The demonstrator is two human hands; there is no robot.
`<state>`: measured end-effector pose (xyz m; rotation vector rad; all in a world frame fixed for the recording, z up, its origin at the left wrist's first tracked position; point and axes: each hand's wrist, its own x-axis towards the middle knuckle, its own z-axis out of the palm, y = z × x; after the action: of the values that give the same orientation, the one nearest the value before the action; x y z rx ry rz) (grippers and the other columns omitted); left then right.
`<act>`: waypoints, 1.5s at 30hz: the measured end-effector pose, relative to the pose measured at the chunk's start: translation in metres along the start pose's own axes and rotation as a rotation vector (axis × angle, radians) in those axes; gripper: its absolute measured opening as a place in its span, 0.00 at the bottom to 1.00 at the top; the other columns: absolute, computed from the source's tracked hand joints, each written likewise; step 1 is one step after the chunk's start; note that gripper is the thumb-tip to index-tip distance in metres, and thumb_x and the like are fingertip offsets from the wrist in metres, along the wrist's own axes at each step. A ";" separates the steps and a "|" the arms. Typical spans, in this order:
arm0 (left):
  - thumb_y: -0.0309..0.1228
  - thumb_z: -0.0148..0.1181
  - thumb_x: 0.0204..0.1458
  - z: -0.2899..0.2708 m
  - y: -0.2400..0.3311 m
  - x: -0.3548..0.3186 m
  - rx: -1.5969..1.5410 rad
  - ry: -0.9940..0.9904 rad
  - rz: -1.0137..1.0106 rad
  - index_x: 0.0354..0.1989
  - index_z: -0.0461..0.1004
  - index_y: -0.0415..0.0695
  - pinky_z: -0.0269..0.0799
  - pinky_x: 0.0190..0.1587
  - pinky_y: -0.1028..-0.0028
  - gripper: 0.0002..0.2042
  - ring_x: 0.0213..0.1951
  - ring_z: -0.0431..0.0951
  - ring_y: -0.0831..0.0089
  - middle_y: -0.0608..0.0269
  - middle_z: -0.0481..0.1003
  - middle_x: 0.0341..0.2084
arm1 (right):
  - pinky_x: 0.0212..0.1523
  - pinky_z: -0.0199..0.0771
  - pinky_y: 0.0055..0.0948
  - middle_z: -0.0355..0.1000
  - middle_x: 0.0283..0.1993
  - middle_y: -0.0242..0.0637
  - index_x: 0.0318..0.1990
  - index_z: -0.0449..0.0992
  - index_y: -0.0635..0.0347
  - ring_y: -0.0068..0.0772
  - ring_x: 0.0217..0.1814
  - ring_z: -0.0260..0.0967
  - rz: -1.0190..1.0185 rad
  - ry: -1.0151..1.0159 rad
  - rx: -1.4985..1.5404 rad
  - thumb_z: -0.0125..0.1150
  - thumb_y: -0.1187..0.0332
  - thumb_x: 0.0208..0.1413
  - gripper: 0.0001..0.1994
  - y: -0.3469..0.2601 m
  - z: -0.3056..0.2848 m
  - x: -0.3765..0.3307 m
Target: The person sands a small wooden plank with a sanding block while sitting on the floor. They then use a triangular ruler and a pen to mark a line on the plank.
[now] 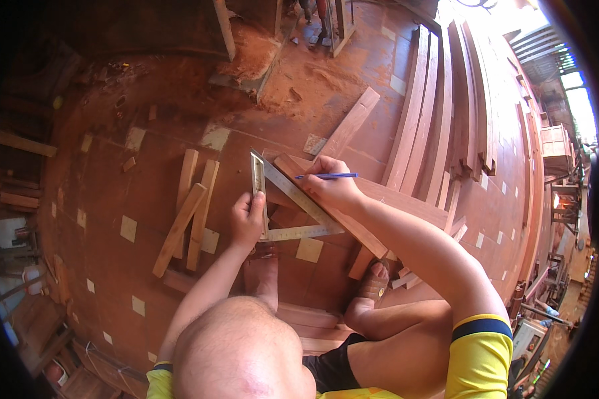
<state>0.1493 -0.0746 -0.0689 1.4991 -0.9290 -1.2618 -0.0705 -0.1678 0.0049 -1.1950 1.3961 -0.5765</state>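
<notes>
My left hand (248,214) grips the pale stock of a metal triangle square (299,233), thumb on top. Its slanted graduated edge lies along a reddish wooden strip (361,237), which runs diagonally in front of me. A blue pen (343,175) is pinched in my right hand (333,190), pointing left. The pen's tip is at the strip's far end, beside the square's slanted edge; whether it touches the wood I cannot tell. Under the strip, a wider plank (406,201) reaches off to the right, partly covered by my right forearm.
Three short wooden pieces (196,216) lie stacked loosely at the left. Long planks (416,113) fill the far right, with a shorter board (349,123) near them. Sawdust (293,86) covers the far floor. My sandalled feet (373,282) flank the work.
</notes>
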 end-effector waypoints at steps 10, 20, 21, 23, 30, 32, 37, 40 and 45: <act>0.40 0.58 0.71 -0.001 0.002 0.001 -0.036 -0.037 -0.045 0.25 0.67 0.44 0.59 0.28 0.74 0.20 0.27 0.62 0.85 0.76 0.66 0.20 | 0.34 0.76 0.31 0.78 0.28 0.38 0.31 0.78 0.67 0.23 0.32 0.73 -0.056 -0.039 -0.157 0.70 0.69 0.54 0.09 -0.007 -0.009 -0.012; 0.42 0.57 0.71 0.003 0.010 0.002 -0.067 -0.059 -0.005 0.26 0.68 0.45 0.68 0.21 0.74 0.20 0.19 0.71 0.82 0.73 0.69 0.18 | 0.35 0.76 0.32 0.78 0.28 0.39 0.32 0.78 0.67 0.24 0.33 0.73 -0.050 -0.028 -0.180 0.70 0.69 0.54 0.09 -0.006 -0.010 -0.017; 0.42 0.57 0.71 0.003 0.011 0.002 -0.071 -0.057 -0.015 0.26 0.68 0.45 0.68 0.21 0.74 0.20 0.19 0.71 0.83 0.73 0.68 0.18 | 0.35 0.77 0.32 0.78 0.28 0.39 0.32 0.78 0.67 0.23 0.34 0.73 -0.044 -0.022 -0.164 0.70 0.69 0.54 0.09 -0.005 -0.009 -0.016; 0.42 0.57 0.71 0.003 0.013 0.001 -0.078 -0.055 -0.030 0.26 0.68 0.45 0.67 0.21 0.74 0.20 0.19 0.70 0.83 0.73 0.68 0.18 | 0.32 0.74 0.28 0.78 0.28 0.35 0.32 0.78 0.66 0.21 0.32 0.73 -0.031 -0.019 -0.136 0.71 0.69 0.55 0.09 -0.002 -0.008 -0.015; 0.41 0.57 0.71 0.005 0.008 0.002 -0.103 -0.057 -0.030 0.27 0.69 0.45 0.67 0.22 0.74 0.19 0.20 0.70 0.82 0.73 0.69 0.18 | 0.30 0.75 0.25 0.79 0.30 0.35 0.34 0.76 0.65 0.22 0.32 0.75 0.079 -0.062 0.015 0.69 0.72 0.56 0.07 -0.001 -0.012 -0.011; 0.40 0.56 0.71 0.005 0.009 0.001 -0.107 -0.055 -0.035 0.27 0.69 0.45 0.67 0.22 0.74 0.19 0.20 0.70 0.83 0.73 0.69 0.19 | 0.30 0.75 0.25 0.79 0.30 0.35 0.34 0.76 0.64 0.22 0.31 0.75 0.067 -0.056 0.009 0.69 0.72 0.56 0.07 -0.003 -0.012 -0.011; 0.40 0.56 0.71 0.007 0.013 0.001 -0.092 -0.064 -0.040 0.28 0.70 0.45 0.70 0.22 0.74 0.18 0.21 0.69 0.83 0.74 0.68 0.19 | 0.28 0.73 0.24 0.78 0.29 0.34 0.34 0.76 0.64 0.21 0.30 0.74 0.061 -0.034 0.034 0.69 0.72 0.55 0.08 0.002 -0.011 -0.011; 0.40 0.56 0.71 0.009 0.018 0.001 -0.082 -0.042 -0.045 0.28 0.70 0.45 0.72 0.22 0.74 0.18 0.21 0.69 0.83 0.74 0.68 0.20 | 0.27 0.72 0.24 0.77 0.28 0.33 0.33 0.75 0.64 0.20 0.29 0.73 0.060 -0.035 -0.010 0.70 0.71 0.54 0.08 -0.002 -0.011 -0.012; 0.40 0.57 0.71 0.007 0.014 0.002 -0.062 -0.047 -0.035 0.26 0.68 0.45 0.64 0.24 0.75 0.19 0.23 0.65 0.85 0.76 0.66 0.19 | 0.25 0.70 0.24 0.75 0.25 0.31 0.32 0.75 0.63 0.18 0.27 0.71 0.057 -0.047 -0.029 0.72 0.71 0.53 0.09 -0.007 -0.012 -0.013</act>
<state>0.1428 -0.0819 -0.0563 1.4477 -0.8896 -1.3444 -0.0814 -0.1625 0.0196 -1.1808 1.3984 -0.4866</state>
